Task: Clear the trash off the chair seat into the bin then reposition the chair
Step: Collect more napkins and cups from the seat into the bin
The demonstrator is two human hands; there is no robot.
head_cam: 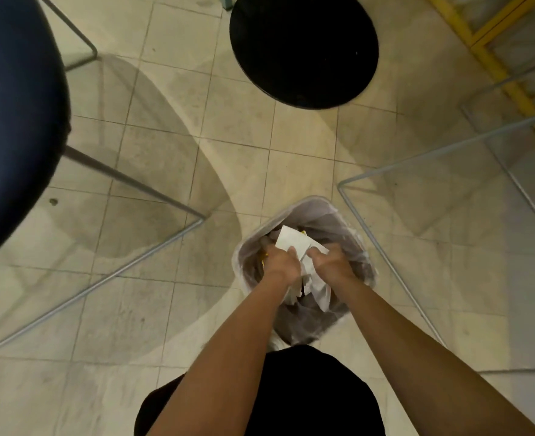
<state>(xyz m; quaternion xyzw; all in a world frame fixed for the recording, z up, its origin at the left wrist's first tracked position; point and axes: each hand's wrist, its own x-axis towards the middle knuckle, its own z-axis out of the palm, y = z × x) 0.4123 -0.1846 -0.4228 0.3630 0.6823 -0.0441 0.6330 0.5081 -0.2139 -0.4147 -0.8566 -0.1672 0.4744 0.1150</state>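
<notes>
A small bin [315, 205] lined with a pale plastic bag stands on the tiled floor just in front of me. Both of my hands reach down into its mouth. My left hand [281, 262] and my right hand [330, 261] together grip a bundle of crumpled white paper trash [291, 242], which sits inside the bin's opening. More white scraps hang below my hands, and a bit of yellow wrapper shows at the left inside the bin. A dark blue chair seat [14, 114] fills the left edge, with its thin metal legs running across the floor.
A round black seat or stool top [304, 48] lies ahead. Thin metal chair legs [417, 158] frame the bin on the right. A yellow frame [493, 64] runs along the top right. Beige floor tiles surround the bin.
</notes>
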